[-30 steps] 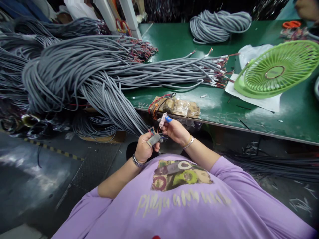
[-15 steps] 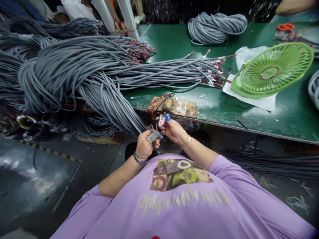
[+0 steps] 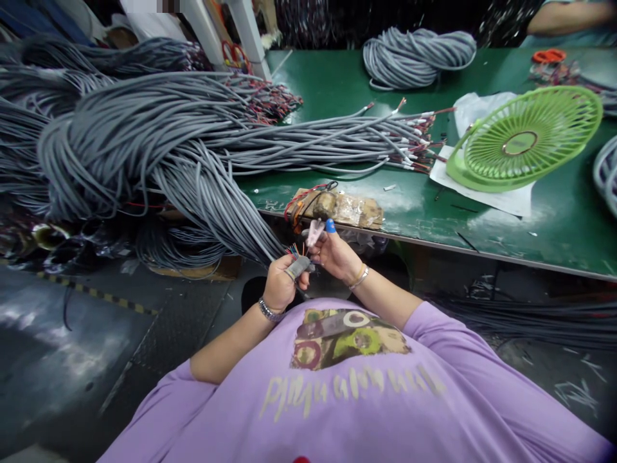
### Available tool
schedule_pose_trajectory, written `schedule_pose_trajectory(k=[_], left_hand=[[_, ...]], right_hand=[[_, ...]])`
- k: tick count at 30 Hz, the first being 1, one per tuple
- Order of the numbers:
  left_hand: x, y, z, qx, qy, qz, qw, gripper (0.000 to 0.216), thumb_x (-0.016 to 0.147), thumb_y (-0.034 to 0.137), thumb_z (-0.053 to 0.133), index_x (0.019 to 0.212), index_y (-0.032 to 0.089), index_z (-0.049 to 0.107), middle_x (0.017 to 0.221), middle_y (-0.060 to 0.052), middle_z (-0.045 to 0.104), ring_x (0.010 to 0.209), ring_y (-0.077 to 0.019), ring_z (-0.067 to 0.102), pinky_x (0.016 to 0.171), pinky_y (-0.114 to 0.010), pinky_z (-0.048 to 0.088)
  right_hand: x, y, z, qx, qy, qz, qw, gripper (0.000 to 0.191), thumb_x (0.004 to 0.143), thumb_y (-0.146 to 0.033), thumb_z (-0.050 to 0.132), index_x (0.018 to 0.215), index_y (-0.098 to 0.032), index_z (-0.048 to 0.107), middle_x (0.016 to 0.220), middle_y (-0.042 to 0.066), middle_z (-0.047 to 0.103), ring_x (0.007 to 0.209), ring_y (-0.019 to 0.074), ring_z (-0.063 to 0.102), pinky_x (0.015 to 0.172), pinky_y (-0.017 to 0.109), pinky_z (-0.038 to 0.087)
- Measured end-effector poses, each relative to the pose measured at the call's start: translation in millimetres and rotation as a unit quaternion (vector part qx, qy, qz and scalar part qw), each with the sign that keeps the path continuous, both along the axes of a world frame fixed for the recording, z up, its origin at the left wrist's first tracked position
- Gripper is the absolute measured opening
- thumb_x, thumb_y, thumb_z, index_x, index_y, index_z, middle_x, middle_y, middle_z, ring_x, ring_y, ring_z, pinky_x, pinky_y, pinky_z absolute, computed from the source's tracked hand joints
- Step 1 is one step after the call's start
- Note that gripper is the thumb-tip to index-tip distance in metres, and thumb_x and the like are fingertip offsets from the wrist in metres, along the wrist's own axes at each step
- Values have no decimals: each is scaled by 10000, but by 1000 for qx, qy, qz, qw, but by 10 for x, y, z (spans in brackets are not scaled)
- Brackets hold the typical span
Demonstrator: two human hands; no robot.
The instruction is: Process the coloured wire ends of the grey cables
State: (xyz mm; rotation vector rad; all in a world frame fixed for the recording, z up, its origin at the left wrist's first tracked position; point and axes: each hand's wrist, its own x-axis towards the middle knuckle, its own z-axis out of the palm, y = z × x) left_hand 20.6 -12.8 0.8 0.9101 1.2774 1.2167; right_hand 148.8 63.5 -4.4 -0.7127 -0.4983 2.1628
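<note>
My left hand (image 3: 280, 284) is closed around the stripped end of a grey cable, its thin coloured wires (image 3: 295, 249) fanning out above the fingers. A grey wrap (image 3: 299, 265) shows at the thumb of that hand. Just to the right, my right hand (image 3: 341, 258) pinches a small pale pink clip-like piece (image 3: 315, 233), blurred, whose exact kind I cannot make out. A blue cover (image 3: 330, 226) sits on one fingertip of the right hand. Both hands are close together in front of the table's edge, beside a hanging bundle of grey cables (image 3: 216, 199).
On the green table (image 3: 328, 80) lie more grey cables (image 3: 313, 145) with bared ends, a cable coil (image 3: 419, 58) and a taped block (image 3: 354, 209) with red and black leads. A green fan (image 3: 520, 141) stands at right near orange-handled scissors (image 3: 549, 56). Another person's arm (image 3: 569, 18) shows far right.
My right hand, with the pale pink piece, has shifted very slightly right and its blue-covered fingertip has moved away from the piece. The left hand stays almost still.
</note>
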Motion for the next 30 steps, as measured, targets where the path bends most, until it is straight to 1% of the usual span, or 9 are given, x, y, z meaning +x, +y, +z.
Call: schedule_pose_trajectory(k=[3,6,9,11,16,21,23,27,30], left_hand=[[-17,-57,8,31,-1,20,999,339,745,457,692,622,154,601,445,14,567,351,-81,474,360,-197,368],[-27,-84,21,64,25,57,996,322,750,459,690,653,161,617,465,16,579,368,-86,489,382,-202,396],[-36,-76,29,93,68,85,990,295,748,448,693,684,165,638,490,14,600,387,-90,507,405,-205,422],[-51,-64,25,116,104,92,983,264,748,422,693,683,171,646,510,12,614,412,-96,529,432,-210,444],[-119,-38,6,156,199,86,964,191,759,351,665,664,185,673,547,2,625,479,-112,558,517,-231,469],[-148,-9,36,183,293,58,937,101,737,294,667,690,207,689,573,-5,633,575,-141,589,608,-249,471],[-139,3,55,189,313,55,929,95,734,291,670,693,210,697,573,-10,630,599,-153,596,624,-256,469],[-130,28,53,202,321,77,922,78,723,277,681,710,209,718,561,-13,626,595,-164,607,622,-261,464],[-147,56,14,238,366,61,898,96,752,262,644,719,204,714,558,-12,630,558,-151,596,614,-257,460]], right_hand=[[47,-4,23,-2,-1,30,1000,543,818,-696,541,827,-163,644,718,14,600,562,84,461,483,189,381],[76,-7,51,0,-7,45,999,473,838,-628,574,859,-162,652,759,24,626,597,92,497,506,193,407],[87,-20,53,25,-28,14,999,334,788,-483,707,839,-158,644,750,9,620,608,84,507,518,183,414],[89,-32,42,57,-43,-12,997,299,746,-423,757,822,-159,639,750,0,612,607,77,502,514,175,405],[61,-48,-17,88,-58,-40,994,397,714,-528,750,804,-160,632,719,-4,588,591,77,486,507,190,387],[-6,-23,-119,129,-113,-90,981,478,714,-640,688,740,-167,620,675,-5,565,591,86,474,513,202,369],[-29,6,-144,119,-101,-72,985,487,729,-653,670,737,-169,616,680,0,571,589,88,468,511,204,365],[-64,74,-141,61,-25,-13,998,469,749,-634,678,763,-169,625,713,10,601,566,83,444,495,199,363],[-95,101,-116,29,10,-20,999,446,744,-601,709,771,-162,637,683,1,601,539,70,418,489,186,358]])
